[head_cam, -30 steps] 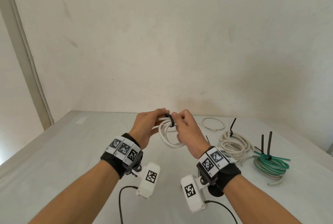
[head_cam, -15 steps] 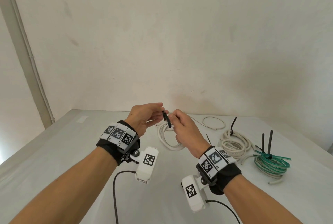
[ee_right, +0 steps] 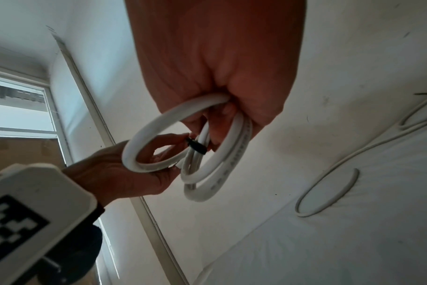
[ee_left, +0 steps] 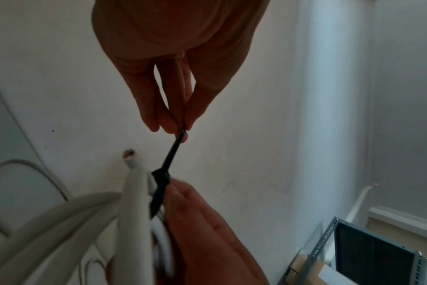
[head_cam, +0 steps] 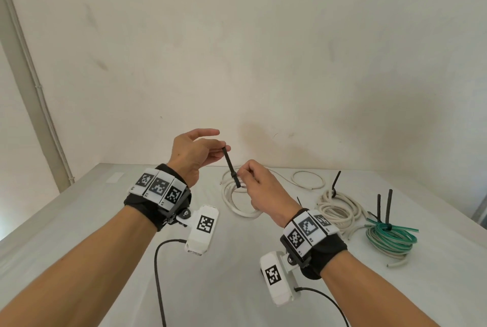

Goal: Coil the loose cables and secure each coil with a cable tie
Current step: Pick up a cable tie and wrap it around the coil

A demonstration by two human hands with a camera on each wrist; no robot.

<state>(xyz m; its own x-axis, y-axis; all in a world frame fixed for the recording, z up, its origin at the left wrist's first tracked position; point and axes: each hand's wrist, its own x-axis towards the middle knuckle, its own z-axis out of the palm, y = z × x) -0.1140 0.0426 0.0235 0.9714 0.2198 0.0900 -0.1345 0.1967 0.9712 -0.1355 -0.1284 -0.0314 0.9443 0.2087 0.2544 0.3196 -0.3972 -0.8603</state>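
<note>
A white cable coil hangs above the table, held at its top by my right hand, whose fingers curl round the strands. A black cable tie is looped round the coil next to that hand, and its tail runs up and left. My left hand pinches the tail's tip between thumb and fingertips, up and left of the right hand. The tie's head sits against the coil.
On the table to the right lie a tied cream coil and a tied green-and-white coil, black tie tails sticking up. A thin loose white cable lies at the back near the wall. Wrist camera leads trail near the front.
My left hand has drawn the tie's tail up and to the left, away from the right hand, so the loop has shrunk against the coil. Both hands have risen slightly.
</note>
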